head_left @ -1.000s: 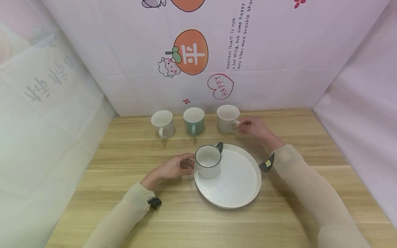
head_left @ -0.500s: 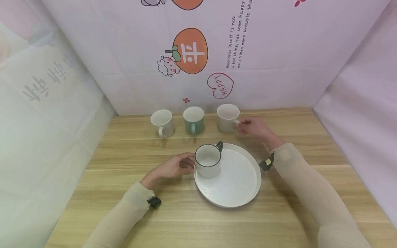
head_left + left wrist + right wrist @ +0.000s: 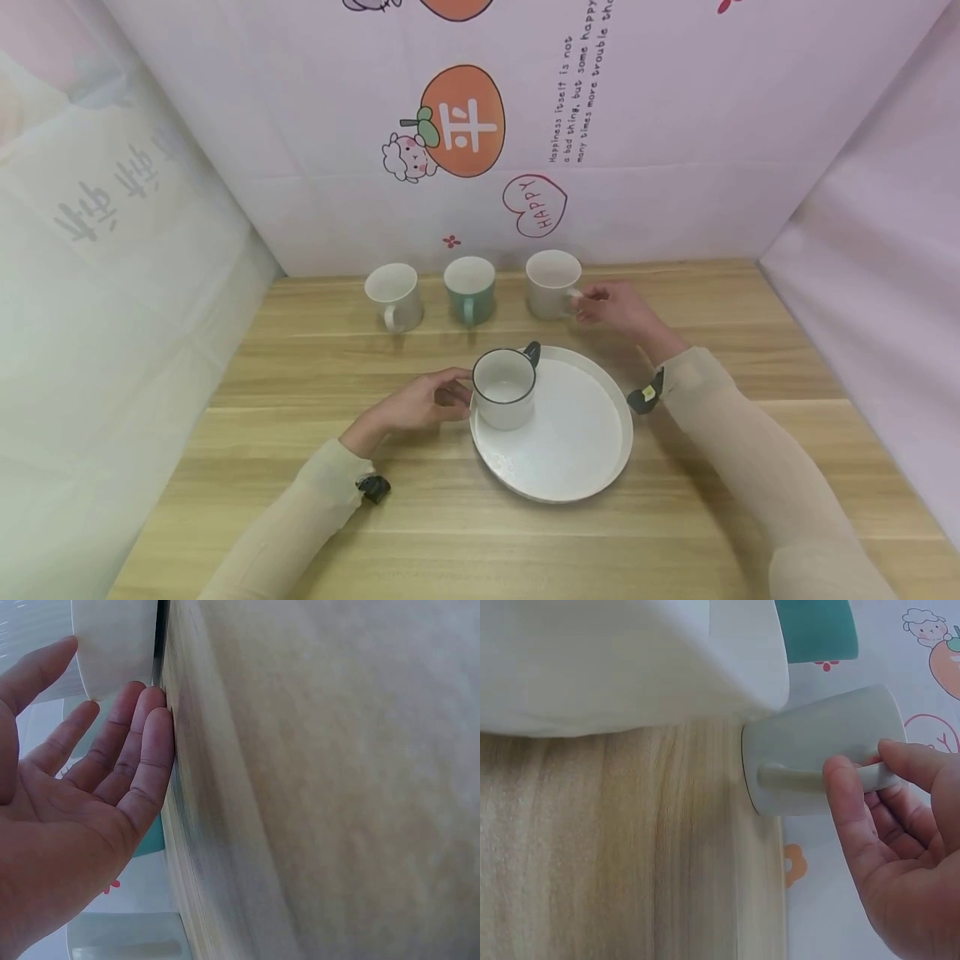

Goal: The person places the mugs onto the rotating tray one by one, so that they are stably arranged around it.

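My right hand (image 3: 618,308) pinches the handle of a pale grey mug (image 3: 551,292) at the back of the table. The right wrist view shows thumb and index fingertips on the handle of this upright mug (image 3: 821,746). A round white tray (image 3: 577,433) lies in front, holding a white mug with a black rim (image 3: 510,408) on its left part, its black handle pointing back right. Beside the tray's left edge is my left hand (image 3: 416,404), fingers loosely extended. Seen from the left wrist, thumb and fingertips of that hand (image 3: 90,787) lie right at the tray wall (image 3: 116,649).
A teal mug (image 3: 470,296) and a white mug (image 3: 395,300) stand at the back left, handles facing forward. A printed cloth (image 3: 660,167) hangs behind the wooden table (image 3: 465,550), and plain cloths close off both sides.
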The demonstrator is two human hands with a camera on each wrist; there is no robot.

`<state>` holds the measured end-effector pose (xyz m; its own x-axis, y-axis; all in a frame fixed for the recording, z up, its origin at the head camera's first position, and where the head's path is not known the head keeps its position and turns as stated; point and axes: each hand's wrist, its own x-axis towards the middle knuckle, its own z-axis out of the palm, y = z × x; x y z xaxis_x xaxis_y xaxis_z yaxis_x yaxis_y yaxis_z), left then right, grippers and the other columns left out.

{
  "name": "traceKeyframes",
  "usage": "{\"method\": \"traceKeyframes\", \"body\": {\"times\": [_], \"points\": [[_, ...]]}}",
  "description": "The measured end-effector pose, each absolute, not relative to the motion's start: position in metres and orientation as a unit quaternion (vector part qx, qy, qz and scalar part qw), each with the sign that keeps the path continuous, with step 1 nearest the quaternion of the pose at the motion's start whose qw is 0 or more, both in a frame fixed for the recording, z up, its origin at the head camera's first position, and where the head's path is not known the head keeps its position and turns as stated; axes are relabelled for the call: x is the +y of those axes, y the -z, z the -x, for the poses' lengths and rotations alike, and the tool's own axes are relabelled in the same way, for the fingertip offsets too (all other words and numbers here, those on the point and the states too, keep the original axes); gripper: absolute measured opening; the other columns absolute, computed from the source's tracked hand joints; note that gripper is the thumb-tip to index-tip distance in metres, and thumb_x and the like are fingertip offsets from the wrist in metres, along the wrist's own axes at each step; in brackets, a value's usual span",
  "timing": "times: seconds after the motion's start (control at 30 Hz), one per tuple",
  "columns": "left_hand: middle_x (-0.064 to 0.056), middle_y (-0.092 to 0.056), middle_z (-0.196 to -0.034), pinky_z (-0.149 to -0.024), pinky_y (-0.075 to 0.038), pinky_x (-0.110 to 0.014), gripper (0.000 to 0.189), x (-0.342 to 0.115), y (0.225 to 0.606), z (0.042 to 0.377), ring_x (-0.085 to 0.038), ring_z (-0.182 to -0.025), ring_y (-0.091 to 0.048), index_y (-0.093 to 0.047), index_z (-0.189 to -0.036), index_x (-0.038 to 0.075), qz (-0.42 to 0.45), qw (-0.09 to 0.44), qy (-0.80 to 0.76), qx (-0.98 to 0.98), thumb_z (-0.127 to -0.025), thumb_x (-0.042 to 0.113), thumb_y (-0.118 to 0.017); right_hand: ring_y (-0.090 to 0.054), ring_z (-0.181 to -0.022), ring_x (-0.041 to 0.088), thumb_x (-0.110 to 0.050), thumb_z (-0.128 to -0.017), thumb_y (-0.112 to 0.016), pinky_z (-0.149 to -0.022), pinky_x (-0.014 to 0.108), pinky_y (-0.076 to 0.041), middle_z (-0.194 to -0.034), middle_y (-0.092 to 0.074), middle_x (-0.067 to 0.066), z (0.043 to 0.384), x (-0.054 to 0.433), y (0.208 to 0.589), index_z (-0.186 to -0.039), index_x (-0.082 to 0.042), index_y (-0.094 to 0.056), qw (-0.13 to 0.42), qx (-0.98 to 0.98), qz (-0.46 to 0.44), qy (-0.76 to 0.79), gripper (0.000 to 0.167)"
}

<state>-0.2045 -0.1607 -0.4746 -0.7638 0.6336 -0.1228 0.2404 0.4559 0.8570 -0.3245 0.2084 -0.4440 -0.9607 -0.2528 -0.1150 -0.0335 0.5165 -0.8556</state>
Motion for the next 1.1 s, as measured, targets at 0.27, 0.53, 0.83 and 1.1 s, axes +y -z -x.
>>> {"method": "traceKeyframes", "body": {"times": [0.27, 0.53, 0.83, 1.1], "points": [[-0.014, -0.068, -0.122, -0.096, -0.056, -0.03, 0.058, -0.161, 0.476, 0.205, -0.025, -0.11, -0.068, -0.048, -0.145, 0.014, -0.26, 0.22, -0.455, 0.823, -0.092, 0.013, -0.072, -0.071, -0.103, 0.037, -0.031, -0.1, -0.062, -0.098, 0.046, -0.056, -0.118, -0.069, 0.025, 0.322, 0.21, 0.442, -0.119, 0.001, -0.065, 0.101, 0.872, 0.081, 0.472, 0.038], [-0.015, -0.068, -0.122, -0.096, -0.056, -0.031, 0.057, -0.161, 0.476, 0.205, -0.026, -0.11, -0.068, -0.048, -0.145, 0.012, -0.262, 0.221, -0.46, 0.819, -0.093, 0.014, -0.071, -0.07, -0.107, 0.038, -0.032, -0.1, -0.061, -0.105, 0.048, -0.049, -0.122, -0.068, 0.024, 0.317, 0.211, 0.436, -0.12, 0.001, -0.063, 0.099, 0.874, 0.07, 0.471, 0.039], [-0.014, -0.068, -0.122, -0.097, -0.056, -0.033, 0.058, -0.16, 0.476, 0.205, -0.026, -0.111, -0.068, -0.048, -0.145, 0.014, -0.26, 0.223, -0.46, 0.819, -0.092, 0.014, -0.072, -0.072, -0.102, 0.033, -0.032, -0.1, -0.061, -0.104, 0.048, -0.049, -0.119, -0.069, 0.024, 0.305, 0.217, 0.431, -0.119, 0.001, -0.064, 0.088, 0.878, 0.09, 0.462, 0.038], [-0.015, -0.068, -0.122, -0.096, -0.056, -0.032, 0.058, -0.16, 0.474, 0.204, -0.026, -0.111, -0.068, -0.047, -0.145, 0.014, -0.259, 0.224, -0.461, 0.819, -0.093, 0.013, -0.071, -0.074, -0.096, 0.026, -0.035, -0.1, -0.062, -0.091, 0.031, -0.054, -0.11, -0.073, 0.02, 0.295, 0.226, 0.428, -0.114, -0.001, -0.066, 0.069, 0.88, 0.103, 0.459, 0.037]]}}
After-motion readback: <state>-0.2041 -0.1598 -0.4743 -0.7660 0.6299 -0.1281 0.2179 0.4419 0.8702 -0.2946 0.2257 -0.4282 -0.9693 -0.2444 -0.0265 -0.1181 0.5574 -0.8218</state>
